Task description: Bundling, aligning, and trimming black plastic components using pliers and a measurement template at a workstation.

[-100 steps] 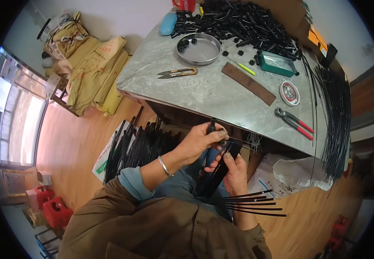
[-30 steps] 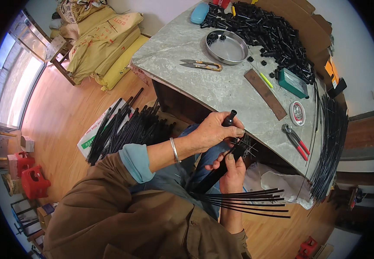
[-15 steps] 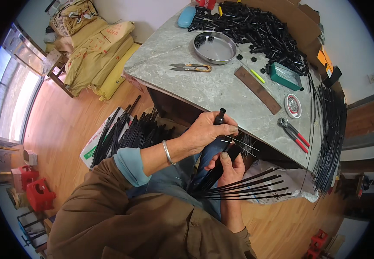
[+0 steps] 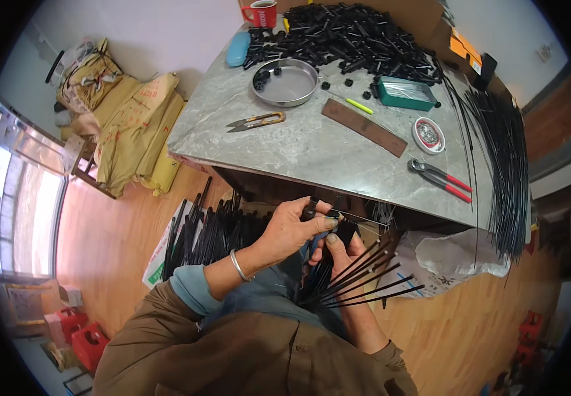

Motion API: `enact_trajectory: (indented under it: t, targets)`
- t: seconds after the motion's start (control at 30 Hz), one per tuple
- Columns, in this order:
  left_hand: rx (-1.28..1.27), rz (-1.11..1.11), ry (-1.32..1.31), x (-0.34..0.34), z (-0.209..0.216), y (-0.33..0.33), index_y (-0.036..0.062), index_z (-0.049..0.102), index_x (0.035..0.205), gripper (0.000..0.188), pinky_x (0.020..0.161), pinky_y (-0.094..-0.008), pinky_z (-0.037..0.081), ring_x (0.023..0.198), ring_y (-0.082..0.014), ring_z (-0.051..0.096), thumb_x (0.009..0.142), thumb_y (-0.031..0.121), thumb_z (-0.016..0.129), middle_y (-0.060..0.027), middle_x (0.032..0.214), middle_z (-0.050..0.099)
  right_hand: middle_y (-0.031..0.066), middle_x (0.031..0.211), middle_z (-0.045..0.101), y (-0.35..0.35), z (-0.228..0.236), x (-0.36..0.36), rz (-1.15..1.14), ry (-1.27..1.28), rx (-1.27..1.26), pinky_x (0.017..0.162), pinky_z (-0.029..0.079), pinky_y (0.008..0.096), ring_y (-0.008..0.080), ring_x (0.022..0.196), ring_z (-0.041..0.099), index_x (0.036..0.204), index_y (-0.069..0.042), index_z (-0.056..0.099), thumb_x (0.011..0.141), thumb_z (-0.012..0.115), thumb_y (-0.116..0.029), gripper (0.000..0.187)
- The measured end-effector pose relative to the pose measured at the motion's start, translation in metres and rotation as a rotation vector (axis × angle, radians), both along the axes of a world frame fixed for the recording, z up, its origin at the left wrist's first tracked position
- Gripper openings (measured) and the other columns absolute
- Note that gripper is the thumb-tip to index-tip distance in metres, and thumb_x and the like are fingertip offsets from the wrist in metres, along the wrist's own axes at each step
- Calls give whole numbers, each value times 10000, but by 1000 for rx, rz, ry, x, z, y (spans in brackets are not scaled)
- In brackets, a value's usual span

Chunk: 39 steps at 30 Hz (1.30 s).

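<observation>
My left hand (image 4: 290, 231), closed, grips a dark cylindrical piece (image 4: 310, 209) between thumb and fingers. Thin metal wires (image 4: 364, 219) stick out to the right from beside its thumb. Just right of it, my right hand (image 4: 346, 253) is pinched, thumb up, on a black piece (image 4: 347, 230) whose kind I cannot make out. The fingertips of both hands almost meet there, below the table's front edge. Several slim black rods (image 4: 381, 290) fan out to the right across my right wrist; their other ends gather in my lap.
The grey table (image 4: 246, 148) holds a heap of black parts (image 4: 364, 39), a round metal pan (image 4: 288, 92), thread snips (image 4: 256, 122), a brown bar (image 4: 364, 129), red-handled pincers (image 4: 440, 179) and a green box (image 4: 407, 100). Black rod bundles (image 4: 222, 224) stand left of my knees.
My view has shifted, so a red mug now shows fully at the back. My hands have come closer together, and the left hand's dark cylinder sits nearer the right hand.
</observation>
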<state>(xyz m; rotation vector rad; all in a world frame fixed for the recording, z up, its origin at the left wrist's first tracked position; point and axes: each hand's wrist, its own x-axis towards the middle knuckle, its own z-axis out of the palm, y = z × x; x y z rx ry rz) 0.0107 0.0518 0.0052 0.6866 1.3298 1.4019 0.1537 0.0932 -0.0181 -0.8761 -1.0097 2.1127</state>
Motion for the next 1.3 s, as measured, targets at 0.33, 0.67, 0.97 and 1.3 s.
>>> enact_trajectory:
  t: [0.33, 0.67, 0.97, 1.3]
  targets:
    - [45, 76, -38, 6, -17, 6, -9, 611, 1011, 182, 581, -219, 463, 647, -73, 560, 866, 85, 668, -26, 790, 625, 88, 834, 643, 19, -2, 3, -4, -334, 792, 613, 486, 314, 198, 646, 611, 972, -37, 664, 866, 648, -151, 157]
    - [43, 184, -114, 14, -25, 10, -1, 628, 1020, 197, 593, -211, 454, 667, -71, 538, 855, 86, 693, -8, 793, 608, 126, 588, 583, 35, -12, 17, 269, -524, 602, 518, 422, 371, 237, 542, 581, 766, -23, 675, 796, 705, -431, 411]
    - [93, 126, -336, 18, -23, 8, 11, 576, 1086, 239, 615, -238, 467, 719, -105, 555, 873, 78, 665, -39, 819, 602, -31, 627, 599, 34, -30, 18, 275, -212, 180, 527, 399, 239, 41, 581, 502, 803, -34, 713, 831, 720, -353, 321]
    - [114, 194, -39, 29, -21, 1, 17, 582, 1092, 247, 584, -219, 440, 668, -76, 516, 900, 155, 654, -11, 791, 576, 24, 876, 692, 35, -22, 20, 399, -248, 32, 741, 462, 209, 69, 796, 604, 955, 5, 704, 866, 702, -264, 284]
